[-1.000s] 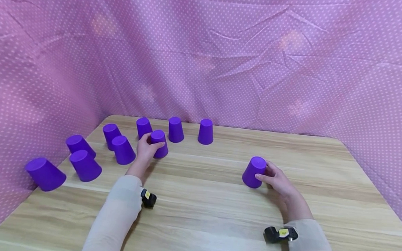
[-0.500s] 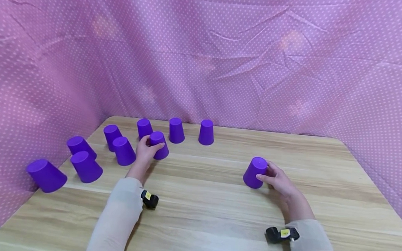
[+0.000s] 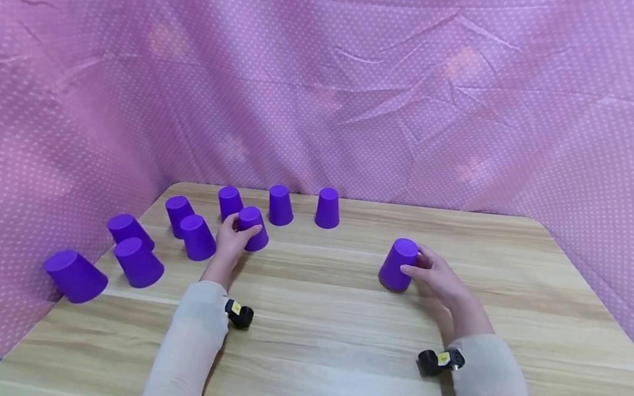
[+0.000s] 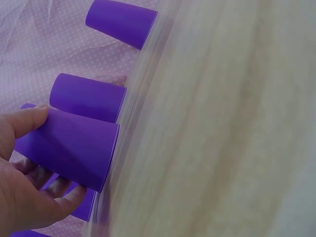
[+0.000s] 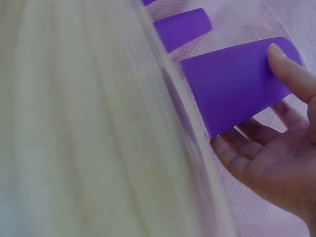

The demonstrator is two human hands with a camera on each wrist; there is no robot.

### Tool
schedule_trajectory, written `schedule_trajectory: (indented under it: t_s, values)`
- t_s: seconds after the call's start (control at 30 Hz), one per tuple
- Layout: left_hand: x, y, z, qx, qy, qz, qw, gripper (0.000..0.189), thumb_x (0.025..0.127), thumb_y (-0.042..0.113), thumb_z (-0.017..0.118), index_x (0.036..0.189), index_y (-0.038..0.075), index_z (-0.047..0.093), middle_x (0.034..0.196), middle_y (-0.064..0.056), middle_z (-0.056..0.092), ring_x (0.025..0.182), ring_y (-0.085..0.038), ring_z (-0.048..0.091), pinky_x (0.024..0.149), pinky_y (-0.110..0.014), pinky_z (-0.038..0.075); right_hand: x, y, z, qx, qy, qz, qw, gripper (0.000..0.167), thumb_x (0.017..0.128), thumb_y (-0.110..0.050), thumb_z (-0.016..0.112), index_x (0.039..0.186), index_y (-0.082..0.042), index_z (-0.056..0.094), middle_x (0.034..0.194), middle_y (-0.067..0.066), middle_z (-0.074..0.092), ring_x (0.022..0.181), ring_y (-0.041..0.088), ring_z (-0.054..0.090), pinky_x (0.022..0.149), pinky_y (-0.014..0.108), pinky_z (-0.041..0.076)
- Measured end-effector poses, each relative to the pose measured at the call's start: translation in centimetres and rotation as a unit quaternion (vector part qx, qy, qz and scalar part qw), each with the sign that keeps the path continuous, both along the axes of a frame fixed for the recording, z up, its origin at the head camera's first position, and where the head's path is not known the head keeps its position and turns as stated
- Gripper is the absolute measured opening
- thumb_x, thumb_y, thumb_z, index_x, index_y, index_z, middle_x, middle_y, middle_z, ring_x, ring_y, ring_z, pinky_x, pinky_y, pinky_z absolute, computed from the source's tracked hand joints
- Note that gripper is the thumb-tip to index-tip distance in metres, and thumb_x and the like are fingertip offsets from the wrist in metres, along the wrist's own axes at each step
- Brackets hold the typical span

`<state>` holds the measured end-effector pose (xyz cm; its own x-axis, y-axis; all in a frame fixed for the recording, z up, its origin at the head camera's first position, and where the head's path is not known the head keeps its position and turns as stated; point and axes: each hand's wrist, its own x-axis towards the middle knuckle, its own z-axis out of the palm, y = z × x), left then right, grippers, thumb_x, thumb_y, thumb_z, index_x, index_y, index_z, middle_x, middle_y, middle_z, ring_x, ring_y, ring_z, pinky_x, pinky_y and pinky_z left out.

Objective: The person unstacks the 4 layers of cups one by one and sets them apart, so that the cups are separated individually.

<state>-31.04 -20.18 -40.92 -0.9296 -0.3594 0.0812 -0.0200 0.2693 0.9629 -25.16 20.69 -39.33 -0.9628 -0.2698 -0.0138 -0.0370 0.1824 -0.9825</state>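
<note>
Near the back left of the table, my left hand [image 3: 231, 239] grips a purple cup [image 3: 254, 229] that stands upside down, thumb on its near side. In the left wrist view the thumb lies along the upper wall of this cup [image 4: 71, 143] and the fingers curl beneath. Right of the middle, my right hand [image 3: 442, 278] holds another upside-down purple cup [image 3: 397, 267] between thumb and fingers. Its rim is close over the wood. The right wrist view shows that cup [image 5: 232, 89] with a narrow gap beside its rim.
Several more purple cups stand upside down: a back row including one cup [image 3: 328, 209], and a group at the left including one cup [image 3: 138, 263]. The wooden table [image 3: 309, 341] meets a pink dotted curtain [image 3: 322, 102] at the back and sides.
My right hand has lifted its cup a little and shifted it slightly to the left and away. The left hand keeps its grip on its cup in the same place.
</note>
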Motion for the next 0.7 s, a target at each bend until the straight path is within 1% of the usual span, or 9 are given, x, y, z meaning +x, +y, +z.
schedule_trajectory:
  t_s: [0.07,0.13,0.23,0.33,0.43,0.5,0.57,0.67,0.7]
  values:
    - [1.0,0.5,1.1,0.007,-0.002,0.001,1.0000,0.062,0.075,0.013,0.067,0.126,-0.001,0.036,0.123,-0.020,0.042,0.113,-0.028,0.039,0.096,-0.034,0.030,-0.3,-0.7,0.4,-0.002,0.008,0.004,1.0000,0.068,0.078,-0.016,0.063,0.132,0.000,0.026,0.126,0.027,0.036,0.115,0.035,0.034,0.096,0.046,0.026]
    - [1.4,0.7,1.6,0.009,-0.001,0.003,1.0000,0.061,0.074,0.012,0.066,0.126,-0.002,0.036,0.123,-0.020,0.042,0.113,-0.029,0.039,0.096,-0.034,0.030,-0.6,-1.6,0.7,-0.012,0.013,0.003,0.9998,0.066,0.077,-0.014,0.064,0.131,0.000,0.028,0.125,0.027,0.037,0.114,0.035,0.035,0.096,0.046,0.027]
    - [1.6,0.7,1.9,0.011,-0.002,0.002,0.9999,0.061,0.074,0.011,0.067,0.125,-0.003,0.036,0.124,-0.022,0.041,0.113,-0.031,0.038,0.096,-0.037,0.029,-1.3,-3.1,1.1,-0.019,0.020,-0.003,0.9996,0.064,0.078,-0.013,0.063,0.131,0.000,0.030,0.123,0.027,0.039,0.114,0.034,0.036,0.096,0.044,0.026]
    - [1.1,0.5,1.4,0.019,-0.008,0.004,0.9998,0.061,0.074,0.011,0.067,0.126,0.000,0.037,0.125,-0.020,0.040,0.114,-0.029,0.037,0.097,-0.036,0.029,-2.0,-4.7,1.5,-0.024,0.022,-0.015,0.9994,0.063,0.078,-0.011,0.063,0.130,-0.001,0.031,0.123,0.026,0.040,0.114,0.033,0.037,0.096,0.043,0.027]
    - [-0.1,-0.1,-0.2,0.000,-0.003,0.008,1.0000,0.062,0.074,0.015,0.068,0.126,0.003,0.037,0.124,-0.017,0.042,0.113,-0.026,0.039,0.096,-0.034,0.030,-2.6,-6.3,1.9,-0.022,0.027,-0.023,0.9992,0.062,0.078,-0.013,0.063,0.131,-0.003,0.032,0.123,0.024,0.041,0.114,0.031,0.038,0.096,0.043,0.027]
    - [-0.2,-0.2,-0.4,-0.002,-0.008,0.009,0.9999,0.063,0.074,0.017,0.068,0.127,0.004,0.037,0.125,-0.016,0.042,0.114,-0.024,0.039,0.096,-0.032,0.030,-3.1,-7.5,2.2,-0.022,0.034,-0.024,0.9989,0.060,0.078,-0.012,0.063,0.130,-0.005,0.034,0.121,0.024,0.043,0.112,0.031,0.040,0.095,0.042,0.029]
    - [0.1,0.0,0.1,-0.002,-0.011,0.008,0.9999,0.063,0.075,0.017,0.067,0.128,0.003,0.036,0.126,-0.017,0.041,0.114,-0.026,0.038,0.096,-0.034,0.030,-3.4,-8.6,2.5,-0.021,0.037,-0.026,0.9987,0.060,0.077,-0.013,0.064,0.129,-0.006,0.035,0.121,0.022,0.045,0.111,0.030,0.041,0.095,0.042,0.030]
    - [1.4,0.6,1.7,0.020,-0.022,0.004,0.9996,0.063,0.076,0.013,0.066,0.128,0.001,0.034,0.128,-0.020,0.038,0.116,-0.028,0.036,0.098,-0.036,0.027,-3.9,-10.3,2.7,-0.028,0.041,-0.024,0.9984,0.059,0.077,-0.012,0.064,0.128,-0.006,0.037,0.119,0.022,0.046,0.109,0.030,0.043,0.093,0.041,0.033]
    - [1.5,0.7,1.8,0.023,-0.019,0.004,0.9995,0.063,0.075,0.011,0.066,0.128,0.000,0.034,0.127,-0.020,0.038,0.116,-0.029,0.036,0.098,-0.037,0.027,-4.0,-10.8,2.7,-0.031,0.039,-0.025,0.9985,0.059,0.076,-0.012,0.065,0.128,-0.006,0.037,0.119,0.022,0.046,0.109,0.029,0.043,0.093,0.041,0.033]
